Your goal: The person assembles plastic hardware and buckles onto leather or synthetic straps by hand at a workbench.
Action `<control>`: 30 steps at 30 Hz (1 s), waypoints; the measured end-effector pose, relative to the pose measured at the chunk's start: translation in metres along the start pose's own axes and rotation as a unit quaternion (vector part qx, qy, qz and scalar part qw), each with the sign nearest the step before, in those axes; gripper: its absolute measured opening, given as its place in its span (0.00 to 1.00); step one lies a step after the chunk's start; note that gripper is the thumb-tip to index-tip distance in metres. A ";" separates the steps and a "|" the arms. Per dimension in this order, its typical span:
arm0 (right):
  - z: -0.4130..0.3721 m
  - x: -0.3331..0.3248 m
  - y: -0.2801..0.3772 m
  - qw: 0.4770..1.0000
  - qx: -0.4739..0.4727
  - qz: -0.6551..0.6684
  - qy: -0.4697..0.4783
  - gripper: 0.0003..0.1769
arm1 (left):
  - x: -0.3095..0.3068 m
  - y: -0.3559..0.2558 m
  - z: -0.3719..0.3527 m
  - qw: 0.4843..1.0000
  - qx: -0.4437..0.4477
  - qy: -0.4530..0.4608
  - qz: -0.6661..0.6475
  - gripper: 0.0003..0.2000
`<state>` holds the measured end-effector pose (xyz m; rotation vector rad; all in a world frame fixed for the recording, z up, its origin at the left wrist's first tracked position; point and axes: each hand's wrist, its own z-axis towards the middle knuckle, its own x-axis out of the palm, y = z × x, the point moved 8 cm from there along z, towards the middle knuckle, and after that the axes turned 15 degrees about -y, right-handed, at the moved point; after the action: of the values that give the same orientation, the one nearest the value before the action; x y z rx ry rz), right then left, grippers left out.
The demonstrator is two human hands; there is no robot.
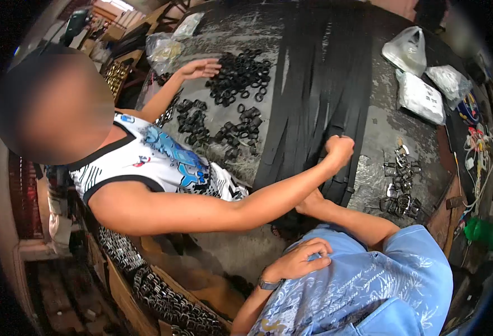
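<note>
My left hand, with a watch on its wrist, rests on the front of my blue shirt. Its fingers are loosely bent, the thumb apart from them, and nothing is held. My right hand reaches to the near ends of long black straps on the table; a co-worker's forearm covers part of it and its fingers are hidden. That co-worker's closed hand is on the straps just beyond, while their other hand is spread beside a heap of black strap loops.
Shiny metal buckles lie right of the straps, near white plastic-wrapped packs. More dark loops sit left. Rows of metal buckles fill a box at lower left. A green bottle and cables are at far right.
</note>
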<state>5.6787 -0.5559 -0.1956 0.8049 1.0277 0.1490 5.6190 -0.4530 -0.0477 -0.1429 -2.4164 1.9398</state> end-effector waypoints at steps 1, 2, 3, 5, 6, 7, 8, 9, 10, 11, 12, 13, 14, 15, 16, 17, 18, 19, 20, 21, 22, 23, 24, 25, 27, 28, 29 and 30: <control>-0.002 0.005 -0.004 1.000 0.002 0.006 -0.001 0.25 | 0.000 0.001 0.001 1.000 -0.005 0.004 -0.003 0.12; -0.003 0.008 -0.005 1.000 0.005 0.011 -0.002 0.24 | 0.000 0.001 0.001 1.000 0.002 0.003 -0.002 0.12; -0.005 0.010 -0.008 1.000 0.006 0.010 0.004 0.25 | 0.000 0.001 0.002 1.000 0.005 0.002 -0.002 0.12; -0.004 0.006 -0.004 1.000 0.002 -0.004 0.006 0.25 | 0.000 0.002 0.001 1.000 0.007 -0.003 -0.007 0.12; -0.003 0.005 -0.004 1.000 0.001 -0.012 0.006 0.25 | -0.001 0.002 0.001 1.000 0.011 -0.006 -0.008 0.12; -0.002 0.004 -0.001 1.000 -0.016 -0.015 -0.003 0.26 | -0.001 0.003 0.000 1.000 0.014 -0.009 -0.008 0.12; 0.001 0.004 -0.001 1.000 -0.019 -0.011 -0.011 0.27 | -0.002 0.004 0.000 1.000 0.018 -0.012 -0.008 0.12; 0.005 0.003 -0.002 1.000 -0.022 -0.007 -0.020 0.27 | -0.002 0.003 0.000 1.000 0.018 -0.014 -0.006 0.12; 0.008 0.002 -0.003 0.999 -0.023 -0.005 -0.028 0.28 | -0.002 0.003 0.001 1.000 0.019 -0.014 -0.006 0.12; 0.008 0.000 -0.003 0.998 -0.030 -0.004 -0.052 0.29 | -0.003 0.003 0.002 1.000 0.019 -0.014 -0.006 0.12; 0.009 -0.004 0.000 0.998 -0.028 -0.007 -0.048 0.30 | -0.003 0.003 0.002 1.000 0.020 -0.015 -0.005 0.13; 0.008 -0.009 0.004 0.999 -0.024 -0.011 -0.043 0.30 | -0.004 0.004 0.003 1.000 0.016 -0.012 -0.008 0.13; 0.007 -0.014 0.008 0.999 -0.020 -0.015 -0.038 0.30 | -0.005 0.004 0.002 1.000 0.013 -0.017 -0.016 0.13; 0.009 -0.019 0.012 0.998 -0.022 -0.042 -0.045 0.29 | -0.005 0.004 0.001 0.999 0.009 -0.021 -0.024 0.13; 0.009 -0.016 0.011 0.998 -0.015 -0.044 -0.034 0.28 | -0.005 0.005 0.001 0.999 0.013 -0.022 -0.024 0.13; 0.007 -0.014 0.009 0.999 -0.007 -0.046 -0.024 0.28 | -0.004 0.006 0.001 0.999 0.018 -0.022 -0.024 0.12; 0.008 -0.013 0.008 0.999 0.000 -0.048 -0.015 0.27 | -0.005 0.006 0.002 0.999 0.019 -0.021 -0.023 0.12; 0.010 -0.018 0.013 0.997 -0.018 -0.058 -0.040 0.24 | -0.005 0.006 0.002 0.999 0.020 -0.021 -0.022 0.12; 0.010 -0.020 0.014 0.997 -0.020 -0.057 -0.038 0.24 | -0.005 0.005 0.002 0.999 0.016 -0.020 -0.020 0.12; 0.011 -0.021 0.015 0.998 -0.021 -0.055 -0.037 0.23 | -0.006 0.005 0.002 1.000 0.013 -0.019 -0.019 0.12; 0.011 -0.021 0.015 0.998 -0.023 -0.054 -0.035 0.23 | -0.007 0.005 0.002 1.000 0.011 -0.019 -0.018 0.12; 0.012 -0.021 0.016 0.997 -0.025 -0.056 -0.037 0.22 | -0.008 0.004 0.002 1.000 0.009 -0.018 -0.017 0.11; 0.012 -0.021 0.016 0.997 -0.028 -0.059 -0.039 0.22 | -0.008 0.004 0.002 1.000 0.013 -0.021 -0.015 0.12; 0.012 -0.021 0.016 0.997 -0.031 -0.062 -0.041 0.22 | -0.008 0.003 0.003 0.999 0.017 -0.024 -0.014 0.12; 0.012 -0.021 0.016 0.997 -0.025 -0.065 -0.029 0.21 | -0.009 0.000 0.003 0.999 0.034 -0.036 -0.009 0.13; 0.014 -0.021 0.016 0.997 -0.023 -0.066 -0.024 0.21 | -0.010 -0.002 0.002 0.998 0.043 -0.044 -0.005 0.14; 0.014 -0.020 0.016 0.997 -0.023 -0.069 -0.020 0.21 | -0.010 -0.002 0.002 0.999 0.035 -0.034 -0.005 0.13; 0.014 -0.021 0.015 0.997 -0.022 -0.073 -0.016 0.21 | -0.010 -0.002 0.003 0.999 0.027 -0.023 -0.004 0.12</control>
<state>5.6830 -0.5623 -0.1673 0.6884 1.0449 0.0339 5.6290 -0.4571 -0.0462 -0.0882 -2.3864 2.0253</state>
